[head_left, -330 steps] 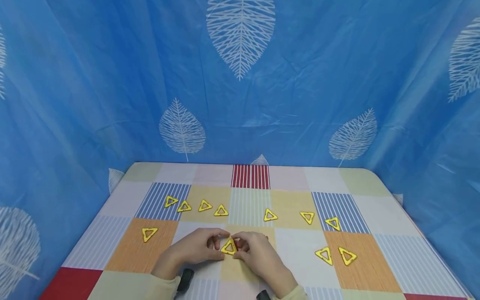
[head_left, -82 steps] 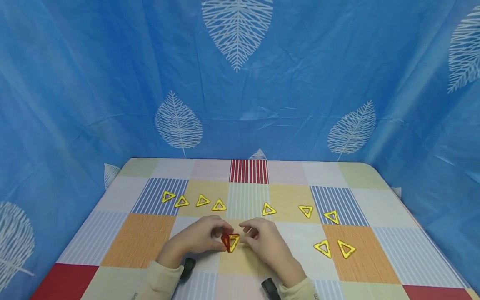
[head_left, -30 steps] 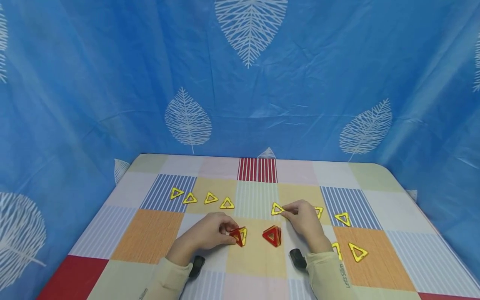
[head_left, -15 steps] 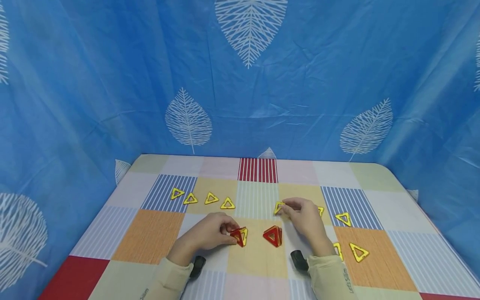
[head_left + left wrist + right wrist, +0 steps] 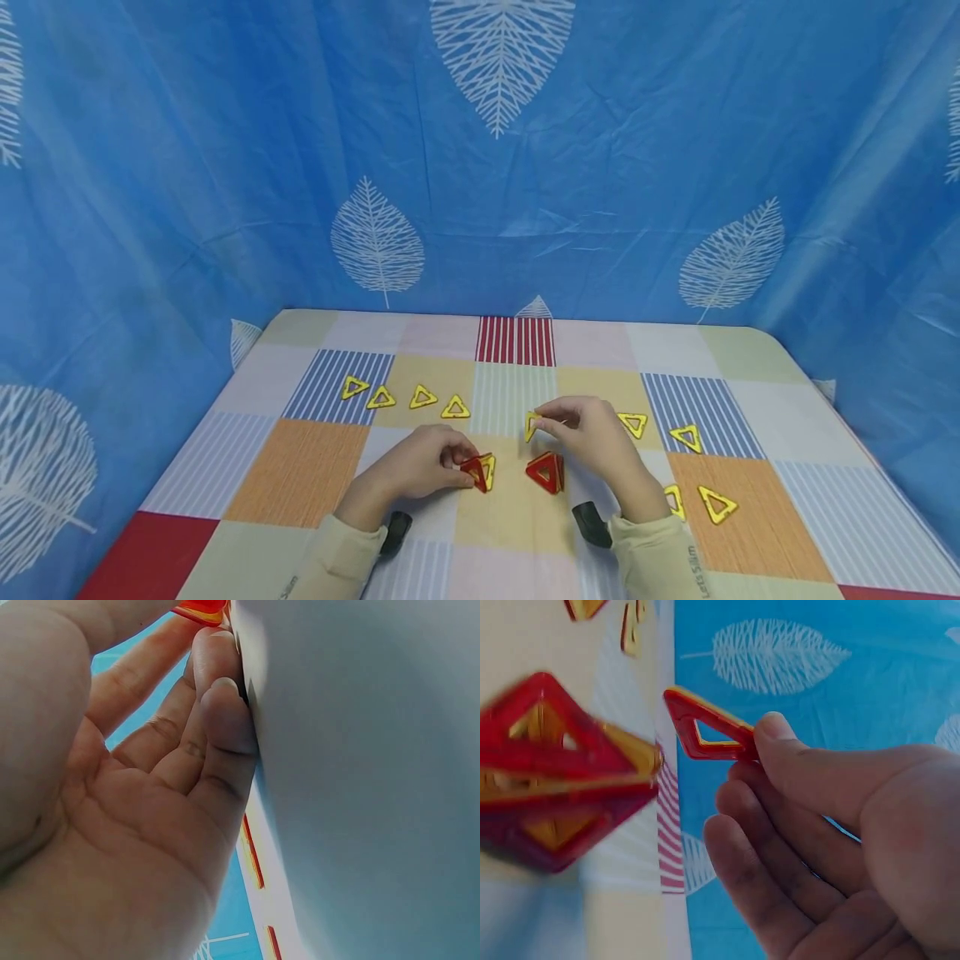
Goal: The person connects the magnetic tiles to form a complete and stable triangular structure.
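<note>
Pinching a loose triangle (image 5: 532, 425) above the bench (image 5: 300, 475), the right hand (image 5: 592, 437) holds it between thumb and forefinger.

The triangle hangs clear of the cloth, just beyond and left of the finished pyramid (image 5: 546, 472), which stands in front of that hand. The left hand (image 5: 420, 467) curls its fingers round a part-built piece (image 5: 480, 472) resting on the bench, steadying it. To do this well, the triangle should likely come in edge-first, tilted to match an open side, while the left hand stays firm. Other triangles lie flat: a row (image 5: 405, 397) far left, more (image 5: 697, 467) to the right.
</note>
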Demonstrator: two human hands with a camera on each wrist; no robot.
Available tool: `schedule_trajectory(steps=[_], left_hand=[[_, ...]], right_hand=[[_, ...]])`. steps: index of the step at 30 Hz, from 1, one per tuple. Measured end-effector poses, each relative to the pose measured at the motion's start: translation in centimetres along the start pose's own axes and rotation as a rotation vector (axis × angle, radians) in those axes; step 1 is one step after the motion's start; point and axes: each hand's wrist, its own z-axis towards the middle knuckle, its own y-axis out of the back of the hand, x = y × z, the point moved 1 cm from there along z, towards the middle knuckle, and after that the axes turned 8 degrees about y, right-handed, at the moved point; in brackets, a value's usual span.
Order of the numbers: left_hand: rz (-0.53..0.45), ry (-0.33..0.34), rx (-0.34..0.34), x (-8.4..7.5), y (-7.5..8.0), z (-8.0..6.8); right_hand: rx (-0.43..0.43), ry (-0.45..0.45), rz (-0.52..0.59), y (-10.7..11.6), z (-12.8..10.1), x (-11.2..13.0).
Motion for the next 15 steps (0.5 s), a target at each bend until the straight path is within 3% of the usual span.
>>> schedule_trajectory(steps=[15], left_hand=[[0.006,-0.025,-0.005,0.2,-0.1,0.1]], right_hand=[[0.305,0.168,0.025,-1.4,0.0,1.5]])
